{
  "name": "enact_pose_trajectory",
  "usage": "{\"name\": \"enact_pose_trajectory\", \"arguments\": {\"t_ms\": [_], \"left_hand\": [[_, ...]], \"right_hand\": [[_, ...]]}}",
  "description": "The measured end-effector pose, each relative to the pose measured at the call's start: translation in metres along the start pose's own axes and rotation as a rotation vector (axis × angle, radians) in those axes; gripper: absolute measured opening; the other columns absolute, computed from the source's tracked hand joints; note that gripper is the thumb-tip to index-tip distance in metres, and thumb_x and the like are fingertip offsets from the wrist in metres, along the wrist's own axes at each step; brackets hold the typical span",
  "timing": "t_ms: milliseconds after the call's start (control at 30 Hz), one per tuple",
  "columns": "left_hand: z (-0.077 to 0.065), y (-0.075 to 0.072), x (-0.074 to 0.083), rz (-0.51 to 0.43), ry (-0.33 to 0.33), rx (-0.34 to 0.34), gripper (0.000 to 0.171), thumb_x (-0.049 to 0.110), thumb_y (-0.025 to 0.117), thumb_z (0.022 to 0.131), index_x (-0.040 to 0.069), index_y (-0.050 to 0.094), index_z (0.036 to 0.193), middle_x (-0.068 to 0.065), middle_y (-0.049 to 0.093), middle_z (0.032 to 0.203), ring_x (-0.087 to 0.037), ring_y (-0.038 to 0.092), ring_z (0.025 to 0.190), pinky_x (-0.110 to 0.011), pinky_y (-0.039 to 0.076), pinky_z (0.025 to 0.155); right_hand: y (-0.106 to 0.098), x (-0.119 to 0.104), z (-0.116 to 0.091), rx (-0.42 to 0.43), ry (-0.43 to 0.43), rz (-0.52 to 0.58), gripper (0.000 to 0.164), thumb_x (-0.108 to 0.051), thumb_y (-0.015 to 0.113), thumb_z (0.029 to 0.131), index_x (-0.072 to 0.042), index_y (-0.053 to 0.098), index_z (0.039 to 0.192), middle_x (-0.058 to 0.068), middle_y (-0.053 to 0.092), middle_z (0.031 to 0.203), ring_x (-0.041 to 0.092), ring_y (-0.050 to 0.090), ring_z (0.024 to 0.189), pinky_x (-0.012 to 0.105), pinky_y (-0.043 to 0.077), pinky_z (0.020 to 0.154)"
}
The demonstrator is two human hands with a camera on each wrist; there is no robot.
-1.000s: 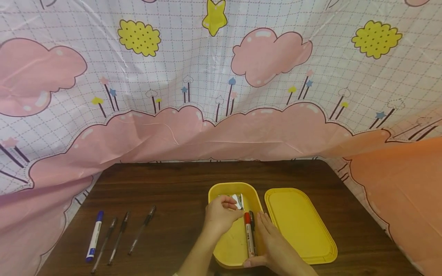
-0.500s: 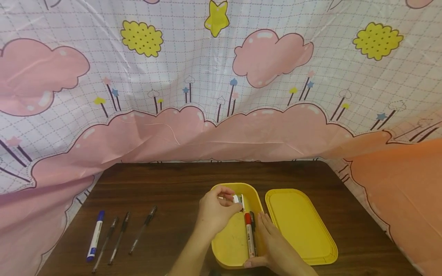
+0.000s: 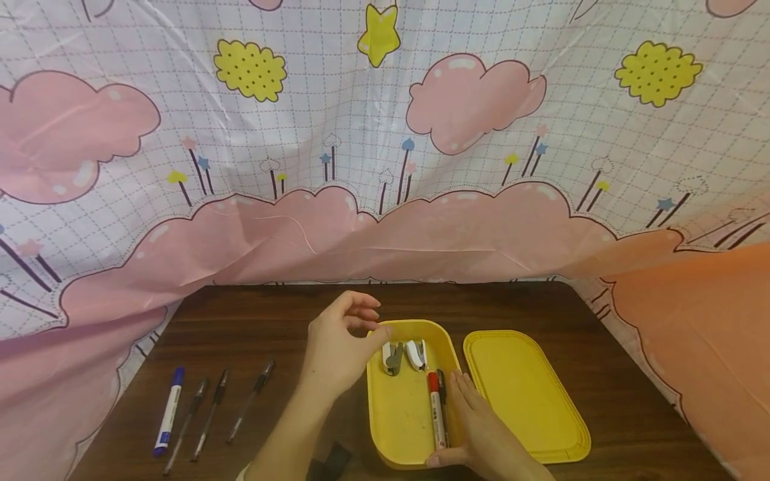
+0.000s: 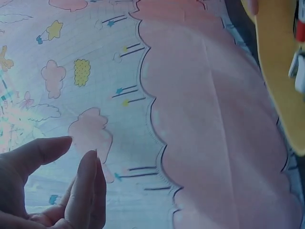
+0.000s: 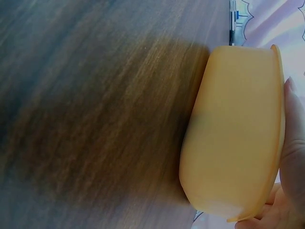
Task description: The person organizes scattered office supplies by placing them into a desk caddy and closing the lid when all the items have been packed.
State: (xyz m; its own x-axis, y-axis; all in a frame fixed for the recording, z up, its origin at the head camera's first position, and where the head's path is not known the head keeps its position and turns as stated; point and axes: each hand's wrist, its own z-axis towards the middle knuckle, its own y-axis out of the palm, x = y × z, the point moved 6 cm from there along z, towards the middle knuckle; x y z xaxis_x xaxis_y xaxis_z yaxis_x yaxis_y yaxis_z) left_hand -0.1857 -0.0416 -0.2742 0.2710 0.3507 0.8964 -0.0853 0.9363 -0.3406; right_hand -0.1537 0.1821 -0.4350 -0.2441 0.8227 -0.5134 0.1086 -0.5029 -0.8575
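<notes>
on the dark brown wood-grain table (image 3: 289,321), a yellow plastic box with rounded corners (image 3: 402,417) stands open, just left of a flat yellow lid (image 3: 529,401). at the box's far end lie a small white-and-grey stapler (image 3: 392,359) and, just right of it, a small white stapler (image 3: 416,355); a white marker with a red cap (image 3: 437,411) and a slim black pen (image 3: 444,399) lie side by side along the right wall. the left hand (image 3: 339,347) hangs by the far left corner, thumb and loosely curved fingers parted, holding nothing. the right hand (image 3: 481,427) rests against the right rim, fingers extended, thumb at the near end. well to the left, a blue-capped white marker (image 3: 169,412) lies beside three clear pens with black caps (image 3: 210,415).
</notes>
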Motion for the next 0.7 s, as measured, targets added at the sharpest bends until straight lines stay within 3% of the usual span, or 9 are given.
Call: {"name": "enact_pose_trajectory", "arguments": {"t_ms": [333, 567, 700], "left_hand": [[0.009, -0.037, 0.007, 0.139, 0.008, 0.08, 0.027, 0.015, 0.078, 0.078, 0.018, 0.066, 0.102, 0.001, 0.07, 0.094, -0.013, 0.07, 0.089, -0.026, 0.049, 0.068], [0.014, -0.069, -0.005, 0.215, -0.015, 0.124, 0.024, 0.018, 0.075, 0.081, 0.016, 0.066, 0.103, -0.002, 0.071, 0.099, -0.016, 0.07, 0.092, -0.024, 0.05, 0.067], [0.016, -0.085, -0.016, 0.261, -0.029, 0.131, 0.024, 0.02, 0.073, 0.084, 0.014, 0.065, 0.106, -0.005, 0.072, 0.102, -0.019, 0.07, 0.095, -0.032, 0.055, 0.079]], "right_hand": [[0.0, 0.001, -0.001, -0.01, 0.004, 0.02, 0.133, -0.07, 0.074, 0.056, 0.003, 0.018, 0.152, 0.026, 0.014, 0.159, 0.043, 0.013, 0.148, 0.062, 0.022, 0.114], [-0.001, 0.0, -0.002, -0.003, -0.007, -0.002, 0.132, -0.073, 0.071, 0.057, 0.003, 0.018, 0.152, 0.026, 0.015, 0.159, 0.043, 0.013, 0.148, 0.06, 0.022, 0.114], [-0.001, 0.0, -0.002, -0.006, -0.003, 0.004, 0.132, -0.072, 0.071, 0.057, 0.002, 0.018, 0.152, 0.026, 0.014, 0.159, 0.043, 0.013, 0.148, 0.061, 0.022, 0.114]]}}
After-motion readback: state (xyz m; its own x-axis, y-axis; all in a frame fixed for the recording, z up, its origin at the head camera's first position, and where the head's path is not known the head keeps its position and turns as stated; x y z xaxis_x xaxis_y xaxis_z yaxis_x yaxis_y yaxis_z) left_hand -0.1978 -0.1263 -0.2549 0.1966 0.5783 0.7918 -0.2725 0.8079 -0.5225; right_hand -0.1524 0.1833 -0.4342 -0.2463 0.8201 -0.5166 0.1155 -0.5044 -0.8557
